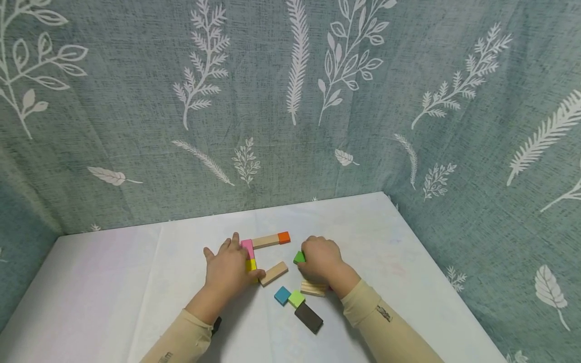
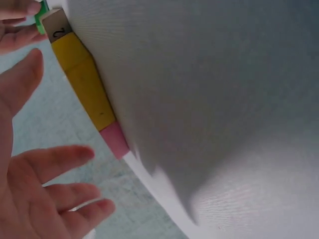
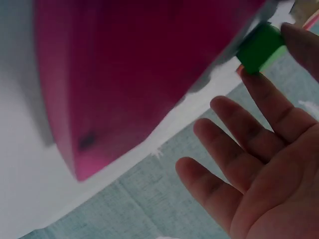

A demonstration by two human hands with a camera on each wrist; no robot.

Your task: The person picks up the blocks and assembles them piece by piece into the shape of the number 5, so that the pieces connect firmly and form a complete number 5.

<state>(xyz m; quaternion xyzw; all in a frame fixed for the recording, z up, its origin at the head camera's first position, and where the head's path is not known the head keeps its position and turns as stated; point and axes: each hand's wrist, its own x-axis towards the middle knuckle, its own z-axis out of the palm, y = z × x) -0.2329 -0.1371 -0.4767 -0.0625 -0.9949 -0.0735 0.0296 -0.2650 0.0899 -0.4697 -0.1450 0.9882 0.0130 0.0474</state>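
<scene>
My right hand [image 1: 321, 258] pinches a green block [image 3: 260, 48] between thumb and index finger, its other fingers extended. To its left, my left hand [image 1: 229, 264] has its fingers spread beside a pink block [image 1: 247, 248] and a yellow block [image 1: 251, 264]. In the head view its thumb appears over the near end of a plain wooden block [image 1: 274, 274]; contact is hard to tell. Another wooden block [image 1: 265, 242] joins the pink one at the far side, with an orange block [image 1: 284, 237] at its right end. In the left wrist view, the yellow piece [image 2: 89, 92] lies in line with its neighbours.
Nearer the person lie a blue block [image 1: 282, 295], a lime block [image 1: 297, 299] and a dark block [image 1: 309, 318]. A wooden block [image 1: 313, 288] sits below the right hand. A large pink surface [image 3: 134, 74] fills much of the right wrist view. Patterned cloth [image 1: 272, 101] hangs behind the white table [image 1: 109, 282].
</scene>
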